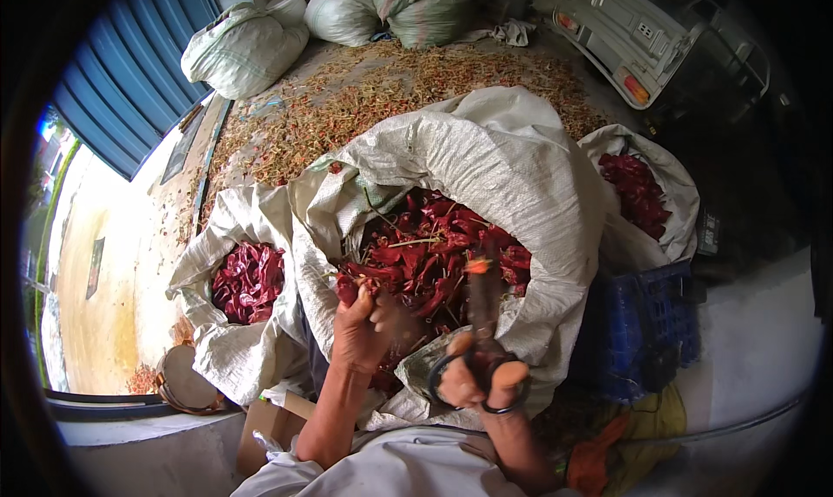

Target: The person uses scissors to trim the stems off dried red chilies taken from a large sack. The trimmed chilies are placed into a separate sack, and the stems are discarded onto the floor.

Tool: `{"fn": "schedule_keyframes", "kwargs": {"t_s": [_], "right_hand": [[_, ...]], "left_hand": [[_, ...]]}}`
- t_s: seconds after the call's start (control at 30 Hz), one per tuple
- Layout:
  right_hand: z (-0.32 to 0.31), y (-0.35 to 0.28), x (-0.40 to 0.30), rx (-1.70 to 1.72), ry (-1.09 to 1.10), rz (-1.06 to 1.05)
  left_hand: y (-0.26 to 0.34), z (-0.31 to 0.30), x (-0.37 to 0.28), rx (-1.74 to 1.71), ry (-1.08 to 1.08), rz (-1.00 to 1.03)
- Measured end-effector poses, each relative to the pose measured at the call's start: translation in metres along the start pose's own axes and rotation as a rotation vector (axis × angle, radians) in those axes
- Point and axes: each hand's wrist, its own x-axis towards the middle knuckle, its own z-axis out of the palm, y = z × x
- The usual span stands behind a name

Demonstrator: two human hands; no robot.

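A large white woven sack [520, 152] with a rolled-down rim stands open before me, filled with dried red chili peppers [416, 256], some with long stems. My left hand [361, 328] is closed on a dried red chili pepper [347, 290] at the sack's near left rim. In my right hand [478, 380] is a pair of scissors [485, 302], its dark handle loops around my fingers and thumb. The blades point away from me over the chilies and are blurred. A small orange-red piece [479, 265] shows by the blades.
Smaller white sacks of red chilies stand at the left [228, 204] and right [683, 198]. A blue plastic crate [651, 328] is at the right. Stem scraps [364, 100] cover the floor beyond, before full sacks [247, 48] and a parked vehicle [631, 35]. A cardboard box [260, 432] sits near my left arm.
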Motion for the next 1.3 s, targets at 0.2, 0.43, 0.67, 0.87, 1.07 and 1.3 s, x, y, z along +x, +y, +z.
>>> {"fn": "schedule_keyframes", "kwargs": {"t_s": [0.2,0.43,0.67,0.87,1.07,1.3], "right_hand": [[-0.012,-0.017,-0.005,-0.109,0.183,-0.062],[-0.031,-0.009,-0.001,-0.149,0.193,-0.026],[-0.037,0.004,0.002,-0.264,0.229,0.005],[-0.023,0.004,0.004,-0.234,0.309,-0.009],[-0.018,0.006,0.003,-0.317,0.161,0.047],[-0.002,0.012,0.006,-0.556,0.246,0.121]], "left_hand": [[0.105,-0.041,0.012,0.472,0.309,0.489],[0.146,-0.047,0.009,1.959,0.619,0.879],[0.03,0.012,0.039,2.253,-0.256,0.539],[0.03,0.023,0.039,2.281,-0.315,0.428],[0.028,0.002,0.027,1.865,-0.13,0.519],[0.018,0.038,0.005,1.07,-0.072,0.295]]}}
